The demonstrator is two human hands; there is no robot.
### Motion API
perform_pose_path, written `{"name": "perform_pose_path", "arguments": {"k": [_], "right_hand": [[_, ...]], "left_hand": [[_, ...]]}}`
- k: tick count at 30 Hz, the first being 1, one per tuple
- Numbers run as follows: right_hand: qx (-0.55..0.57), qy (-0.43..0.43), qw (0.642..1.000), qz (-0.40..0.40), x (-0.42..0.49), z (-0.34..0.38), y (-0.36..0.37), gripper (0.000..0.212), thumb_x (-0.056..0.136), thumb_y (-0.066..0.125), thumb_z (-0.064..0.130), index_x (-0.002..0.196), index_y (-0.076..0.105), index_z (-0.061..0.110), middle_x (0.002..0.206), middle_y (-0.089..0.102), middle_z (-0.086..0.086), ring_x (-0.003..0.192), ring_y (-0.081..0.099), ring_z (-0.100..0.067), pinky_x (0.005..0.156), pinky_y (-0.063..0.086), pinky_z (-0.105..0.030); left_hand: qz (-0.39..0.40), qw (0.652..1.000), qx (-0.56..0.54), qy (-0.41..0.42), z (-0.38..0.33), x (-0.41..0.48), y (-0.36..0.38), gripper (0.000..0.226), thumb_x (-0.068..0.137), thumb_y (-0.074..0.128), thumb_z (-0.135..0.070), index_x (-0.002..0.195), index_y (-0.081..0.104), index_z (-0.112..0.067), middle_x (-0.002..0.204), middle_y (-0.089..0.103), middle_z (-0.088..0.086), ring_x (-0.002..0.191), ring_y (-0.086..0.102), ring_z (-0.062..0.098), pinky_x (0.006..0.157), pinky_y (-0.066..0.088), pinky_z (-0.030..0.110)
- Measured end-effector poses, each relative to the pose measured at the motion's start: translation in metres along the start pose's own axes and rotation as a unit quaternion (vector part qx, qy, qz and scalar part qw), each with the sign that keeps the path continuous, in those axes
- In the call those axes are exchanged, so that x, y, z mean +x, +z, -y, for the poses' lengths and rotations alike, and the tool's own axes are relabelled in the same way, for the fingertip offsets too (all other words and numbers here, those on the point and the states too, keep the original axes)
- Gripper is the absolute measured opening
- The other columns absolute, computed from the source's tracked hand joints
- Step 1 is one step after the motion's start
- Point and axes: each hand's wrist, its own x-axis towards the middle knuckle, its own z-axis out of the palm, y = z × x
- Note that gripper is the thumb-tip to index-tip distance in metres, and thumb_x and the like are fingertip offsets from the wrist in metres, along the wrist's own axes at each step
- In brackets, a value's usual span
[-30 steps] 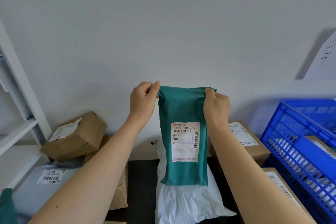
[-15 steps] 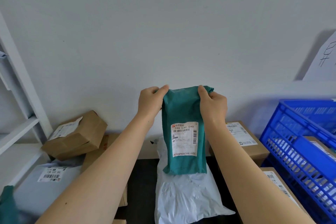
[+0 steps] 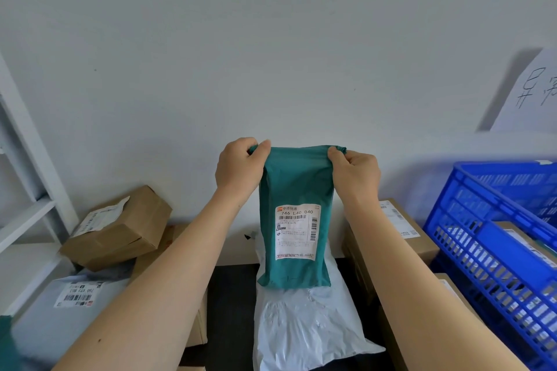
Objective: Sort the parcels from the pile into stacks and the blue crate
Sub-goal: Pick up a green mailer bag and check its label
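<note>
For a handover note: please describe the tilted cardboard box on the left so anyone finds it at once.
Start at the white shelf frame on the left. Beside it, the tilted cardboard box lies atop a grey mailer bag. Unlike the level boxes on the right, it sits slanted, its white label wrapping over one edge.

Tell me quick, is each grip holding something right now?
Left grip: closed, pinching the green parcel at its top left corner.
Right grip: closed, pinching the same parcel's top right corner.
</note>
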Motion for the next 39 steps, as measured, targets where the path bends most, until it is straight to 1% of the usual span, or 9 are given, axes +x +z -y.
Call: {"name": "perform_pose_path", "arguments": {"k": [6, 9, 12, 15, 19, 23, 27, 32, 39], "right_hand": [[0.018, 0.021, 1.0, 0.007, 0.003, -0.003, 0.0, 0.05, 0.093, 0.056, 0.023, 0.052, 0.027, 0.016, 0.052, 0.028, -0.003, 0.054, 0.025, -0.02, 0.055, 0.023, -0.03], [0.035, 0.03, 0.999, -0.008, 0.006, -0.003, -0.003, 0.052, 0.092, 0.056, 0.021, 0.052, 0.024, 0.017, 0.051, 0.024, -0.002, 0.054, 0.022, -0.019, 0.057, 0.022, -0.03], [0.058, 0.045, 0.997, -0.023, 0.008, -0.007, -0.002, 0.051, 0.092, 0.057, 0.02, 0.052, 0.025, 0.017, 0.051, 0.024, -0.001, 0.056, 0.023, -0.02, 0.06, 0.028, -0.033], [0.078, 0.061, 0.995, -0.029, 0.008, -0.009, 0.0, 0.04, 0.09, 0.057, 0.022, 0.057, 0.036, 0.013, 0.058, 0.031, -0.005, 0.064, 0.031, -0.023, 0.063, 0.034, -0.034], [0.093, 0.07, 0.993, -0.028, 0.01, -0.009, 0.0, 0.024, 0.089, 0.057, 0.024, 0.069, 0.05, 0.013, 0.067, 0.039, -0.007, 0.068, 0.034, -0.023, 0.065, 0.038, -0.034], [0.108, 0.078, 0.991, -0.025, 0.013, -0.012, 0.001, 0.023, 0.089, 0.057, 0.026, 0.072, 0.051, 0.012, 0.07, 0.04, -0.006, 0.071, 0.037, -0.022, 0.067, 0.043, -0.037], [0.115, 0.08, 0.99, 0.003, 0.01, -0.015, 0.002, 0.049, 0.09, 0.056, 0.035, 0.088, 0.056, -0.014, 0.072, 0.05, -0.01, 0.069, 0.044, -0.027, 0.088, 0.05, -0.059], [0.131, 0.096, 0.984, 0.074, -0.005, -0.03, 0.0, 0.029, 0.096, 0.052, 0.04, 0.1, 0.067, 0.016, 0.093, 0.07, 0.001, 0.096, 0.066, -0.017, 0.082, 0.055, -0.031], [-0.008, 0.12, 0.962, 0.247, -0.021, -0.057, 0.002, 0.059, 0.089, 0.063, 0.044, 0.139, 0.048, 0.018, 0.121, 0.062, 0.003, 0.103, 0.06, -0.016, 0.097, 0.047, -0.036]], "left_hand": [[0.034, 0.988, -0.121, -0.085, 0.003, -0.002, 0.003, 0.044, 0.091, 0.057, -0.027, 0.06, 0.033, -0.01, 0.062, 0.031, 0.005, 0.065, 0.031, 0.021, 0.064, 0.029, 0.032], [0.107, 0.966, -0.194, -0.131, 0.005, -0.003, 0.0, 0.042, 0.092, 0.053, -0.05, 0.083, 0.052, -0.009, 0.089, 0.055, 0.005, 0.091, 0.054, 0.019, 0.088, 0.045, 0.036], [0.203, 0.936, -0.248, -0.145, 0.014, -0.015, 0.0, 0.096, 0.058, 0.065, -0.081, 0.116, 0.05, -0.006, 0.119, 0.062, -0.001, 0.112, 0.057, 0.012, 0.093, 0.046, 0.034], [0.271, 0.92, -0.232, -0.162, 0.029, -0.031, 0.007, 0.127, 0.03, 0.081, -0.074, 0.135, 0.034, -0.022, 0.127, 0.059, -0.002, 0.112, 0.059, 0.011, 0.093, 0.048, 0.029], [0.304, 0.92, -0.165, -0.186, 0.052, -0.046, 0.015, 0.097, 0.053, 0.089, -0.035, 0.135, 0.04, -0.021, 0.123, 0.063, -0.001, 0.111, 0.062, 0.017, 0.096, 0.052, 0.039], [0.322, 0.92, -0.128, -0.185, 0.065, -0.057, 0.018, 0.047, 0.074, 0.08, -0.016, 0.111, 0.055, -0.032, 0.108, 0.065, -0.014, 0.103, 0.062, 0.009, 0.077, 0.052, 0.019], [0.293, 0.923, -0.144, -0.201, 0.068, -0.059, 0.018, 0.046, 0.075, 0.079, -0.017, 0.113, 0.056, -0.029, 0.109, 0.066, -0.012, 0.099, 0.063, 0.007, 0.074, 0.053, 0.019], [0.247, 0.904, -0.235, -0.257, 0.073, -0.063, 0.012, 0.045, 0.074, 0.077, -0.018, 0.115, 0.06, -0.022, 0.109, 0.071, -0.004, 0.096, 0.068, 0.012, 0.072, 0.054, 0.022], [0.191, 0.89, -0.273, -0.31, 0.077, -0.067, 0.011, 0.052, 0.067, 0.072, -0.041, 0.116, 0.061, -0.024, 0.111, 0.071, 0.0, 0.103, 0.065, 0.02, 0.085, 0.052, 0.038]]}}
